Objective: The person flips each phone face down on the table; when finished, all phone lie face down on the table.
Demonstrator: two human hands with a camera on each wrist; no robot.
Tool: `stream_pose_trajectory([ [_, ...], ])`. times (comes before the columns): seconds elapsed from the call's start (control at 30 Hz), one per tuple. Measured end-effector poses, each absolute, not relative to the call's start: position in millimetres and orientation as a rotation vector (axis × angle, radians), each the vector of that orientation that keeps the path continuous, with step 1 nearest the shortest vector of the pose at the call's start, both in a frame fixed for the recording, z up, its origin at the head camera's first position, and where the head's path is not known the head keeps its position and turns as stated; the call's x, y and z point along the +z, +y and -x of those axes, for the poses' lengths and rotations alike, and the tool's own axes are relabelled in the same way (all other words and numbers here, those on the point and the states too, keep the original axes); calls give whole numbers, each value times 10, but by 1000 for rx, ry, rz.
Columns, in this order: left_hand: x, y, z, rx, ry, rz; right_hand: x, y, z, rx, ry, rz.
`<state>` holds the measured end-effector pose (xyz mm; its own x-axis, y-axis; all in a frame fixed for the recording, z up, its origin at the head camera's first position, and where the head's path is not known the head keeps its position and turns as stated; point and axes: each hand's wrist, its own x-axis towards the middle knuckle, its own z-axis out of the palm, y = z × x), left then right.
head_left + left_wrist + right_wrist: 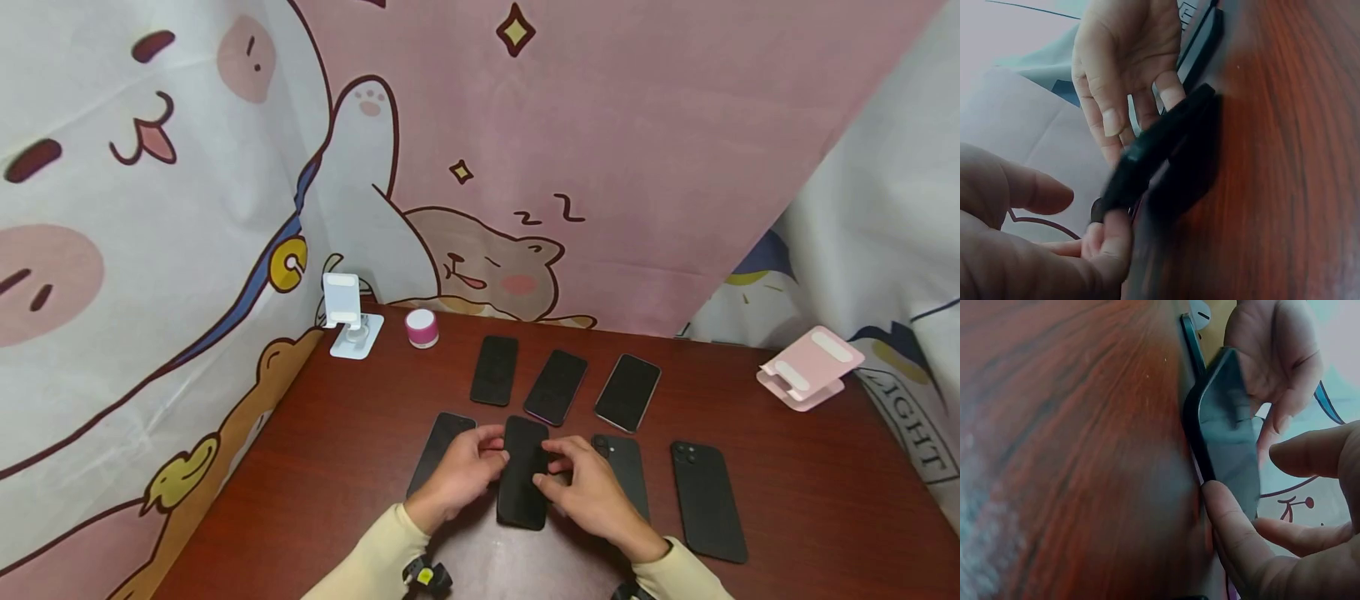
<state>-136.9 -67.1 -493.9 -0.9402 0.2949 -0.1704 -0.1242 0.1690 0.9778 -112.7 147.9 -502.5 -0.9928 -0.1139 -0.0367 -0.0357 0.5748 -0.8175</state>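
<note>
A black smartphone (pixel 522 475) is in front of me, dark screen side up, between my two hands. The wrist views show it tilted, with a gap under part of it above the tabletop. My left hand (pixel 467 471) holds its left edge with the fingertips; in the left wrist view the thumb (pixel 1044 192) stands apart from it. On the opposite edge, my right hand (pixel 588 483) holds it with bent fingers. One finger (pixel 1229 512) touches the phone's edge in the right wrist view. Another phone (pixel 442 446) lies partly behind my left hand, and a grey-backed phone (pixel 628 471) beside my right.
Three phones lie behind in a row: left (pixel 494 371), middle (pixel 556 387), right (pixel 628 393). A black phone (pixel 708 502) lies back up at right. A white stand (pixel 352 321), a pink-and-white cylinder (pixel 422 329) and a pink stand (pixel 810 367) are on the brown table (pixel 315 467).
</note>
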Motion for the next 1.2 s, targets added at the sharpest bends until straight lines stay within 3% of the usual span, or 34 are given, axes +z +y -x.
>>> stream_pose_trajectory([
  [0.63,-4960,-390,1379,1978,1714,-165,-4924,1463,1134,-1734,2383,12],
  [1.2,-4962,-362,1324,1956,1698,-167,-4768,1615,1107,-1655,2513,55],
])
